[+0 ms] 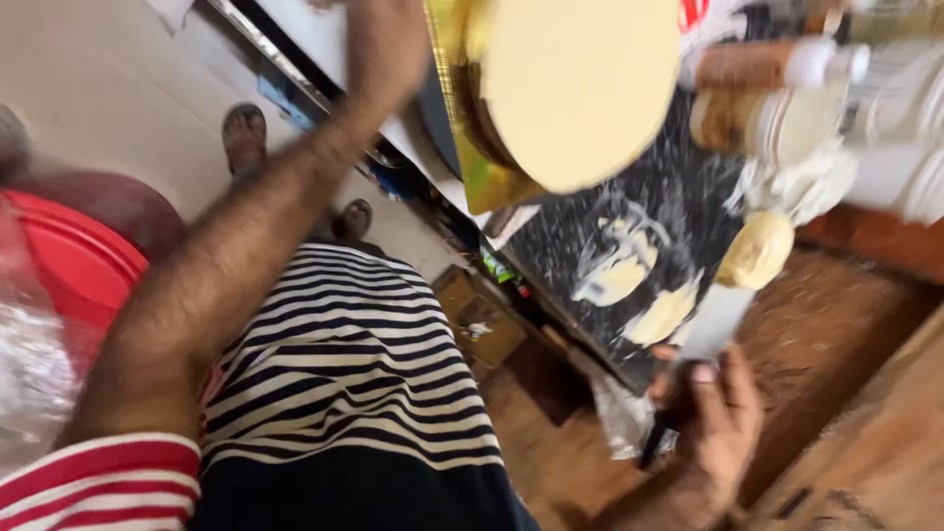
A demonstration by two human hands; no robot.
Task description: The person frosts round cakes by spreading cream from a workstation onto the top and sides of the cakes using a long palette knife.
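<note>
- My right hand (716,423) is closed around the dark handle of a palette knife (723,310), thumb on top, low at the right of the head view
- The knife's flat blade points up and away from me, and its tip carries a rounded lump of pale yellow cream (755,249)
- My left arm stretches up across the picture toward the top edge; the left hand (383,39) is cut off there, beside the gold board's left edge, and I cannot tell whether it grips anything
- A round cake (575,88) coated in smooth pale yellow cream sits at the top centre on a shiny gold board (482,177), its darker side showing along the left edge
- The cake stands well apart from the loaded knife tip, up and to its left
- Below the cake lies a dark speckled worktop (678,221) smeared with pale cream, with two thicker dabs just left of the blade
- At the upper right, blurred, are a brown bottle with a white cap (777,67) lying on its side and a white tub (801,123) just under it
- A brown wooden surface (846,334) runs along the right side behind my knife hand
- My striped black-and-white apron (344,364) fills the lower middle, with a red-and-white striped sleeve (98,482) at the bottom left
- A red tub (79,265) sits at the left edge on the pale floor, and sandalled feet (244,133) show above it
</note>
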